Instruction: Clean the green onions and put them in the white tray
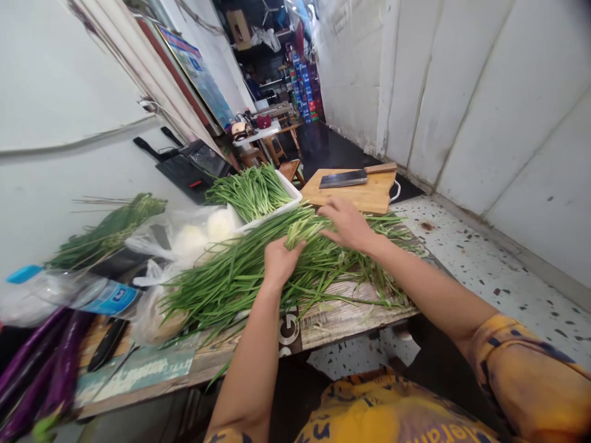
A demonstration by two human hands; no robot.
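Note:
A long heap of garlic chives (231, 277) lies across the wooden table, with loose and pale trimmings toward its right end. My left hand (281, 261) is closed round a small bunch of garlic chives (302, 232), their pale ends pointing up and right. Just right of those ends, my right hand (347, 226) hovers over the heap. Its thumb and fingers are apart, and I see nothing held between them. Behind the heap stands a white tray (293, 194) filled with more garlic chives, laid in one direction.
A cutting board (381, 200) behind my right hand bears a cleaver (344, 178). To the left are a plastic bottle (108, 296), purple eggplants (62, 363), a black-handled knife (108, 346), clear bags (159, 307) and leafy greens (113, 227). The table's front edge (341, 335) is close to my body.

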